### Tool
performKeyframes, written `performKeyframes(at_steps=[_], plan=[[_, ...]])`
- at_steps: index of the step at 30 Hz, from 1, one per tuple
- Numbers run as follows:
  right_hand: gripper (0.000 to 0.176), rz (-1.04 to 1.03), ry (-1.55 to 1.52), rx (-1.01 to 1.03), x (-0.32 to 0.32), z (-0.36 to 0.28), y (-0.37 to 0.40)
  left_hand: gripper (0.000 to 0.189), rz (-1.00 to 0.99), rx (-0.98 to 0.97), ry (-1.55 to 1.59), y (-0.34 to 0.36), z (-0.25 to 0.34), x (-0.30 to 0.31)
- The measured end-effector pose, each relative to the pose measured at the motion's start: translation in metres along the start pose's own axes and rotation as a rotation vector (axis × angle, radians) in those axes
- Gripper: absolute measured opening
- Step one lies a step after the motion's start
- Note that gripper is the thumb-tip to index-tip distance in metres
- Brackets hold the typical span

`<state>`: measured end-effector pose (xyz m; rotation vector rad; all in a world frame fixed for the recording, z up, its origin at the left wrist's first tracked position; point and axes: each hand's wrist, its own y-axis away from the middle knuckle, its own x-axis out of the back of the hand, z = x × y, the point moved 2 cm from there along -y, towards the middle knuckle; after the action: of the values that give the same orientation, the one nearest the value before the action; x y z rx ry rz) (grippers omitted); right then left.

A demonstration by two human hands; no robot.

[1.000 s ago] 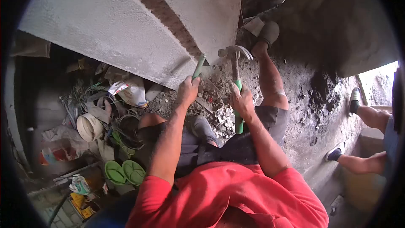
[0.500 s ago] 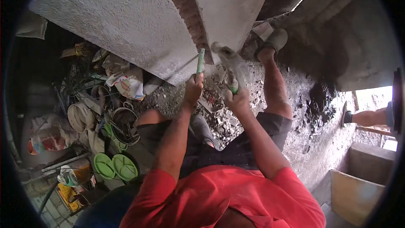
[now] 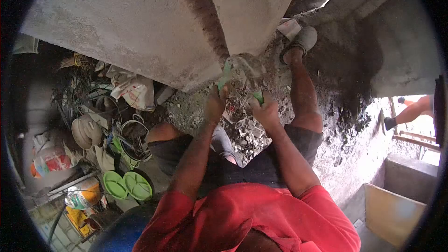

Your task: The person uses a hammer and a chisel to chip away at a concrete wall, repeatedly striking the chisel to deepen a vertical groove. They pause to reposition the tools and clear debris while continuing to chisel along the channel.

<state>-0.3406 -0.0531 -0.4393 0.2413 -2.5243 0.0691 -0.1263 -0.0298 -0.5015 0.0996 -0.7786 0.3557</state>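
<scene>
My left hand (image 3: 215, 105) is closed round a green-handled tool (image 3: 226, 73), whose upper end meets the foot of the concrete wall (image 3: 116, 32), by a rough vertical groove (image 3: 200, 11). Beside it on the right, my right hand (image 3: 266, 109) grips a second tool by its green handle (image 3: 258, 96). That tool's head is smeared by motion close to the top of the first tool, and whether they touch cannot be made out. Broken rubble (image 3: 249, 133) lies on the ground below both hands.
At left are green slotted sandals (image 3: 115, 183), a pale round container (image 3: 87, 131), a wire-handled bucket (image 3: 135, 133) and bags (image 3: 135, 91). My shoe (image 3: 305, 38) rests by the wall at upper right. Another person's leg (image 3: 410, 113) shows at far right, above a board-fronted box (image 3: 392, 214).
The right-hand tool's blurred head has shifted left and down toward the left-hand tool. My left hand is slightly lower. The other person's leg has changed position, and the view has tilted slightly.
</scene>
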Motion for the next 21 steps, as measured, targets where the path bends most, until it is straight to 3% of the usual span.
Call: performKeyframes(at_steps=[3, 6, 9, 12, 15, 17, 18, 19, 21], plan=[[0.034, 0.023, -0.078, 0.049, 0.014, -0.02, 0.0, 0.054, -0.067, 0.134, -0.044, -0.005, -0.015, -0.005], [0.032, 0.043, -0.079, -0.003, 0.017, -0.015, 0.001, 0.054, 0.014, 0.056, -0.009, -0.004, -0.004, 0.0], [0.025, 0.093, -0.096, 0.074, 0.023, -0.023, 0.001, 0.052, 0.019, 0.019, -0.075, -0.01, -0.013, -0.008], [0.033, 0.035, -0.095, 0.048, 0.024, -0.034, 0.002, 0.05, -0.056, 0.149, 0.167, -0.012, 0.012, 0.011], [0.037, 0.095, -0.105, 0.163, -0.004, -0.02, -0.004, 0.05, 0.06, 0.071, 0.131, -0.01, 0.019, 0.014], [0.032, 0.098, 0.065, 0.124, -0.024, -0.023, -0.023, 0.051, 0.024, 0.176, 0.203, -0.013, 0.025, 0.016], [0.035, -0.112, 0.19, -0.071, -0.025, -0.025, -0.038, 0.051, -0.015, 0.281, 0.28, -0.011, 0.028, 0.017], [0.035, -0.108, 0.186, -0.071, -0.025, -0.024, -0.037, 0.051, -0.015, 0.277, 0.277, -0.011, 0.018, 0.013], [0.035, -0.098, 0.099, 0.051, -0.023, -0.026, -0.047, 0.05, 0.037, 0.005, 0.148, -0.022, -0.005, 0.003]])
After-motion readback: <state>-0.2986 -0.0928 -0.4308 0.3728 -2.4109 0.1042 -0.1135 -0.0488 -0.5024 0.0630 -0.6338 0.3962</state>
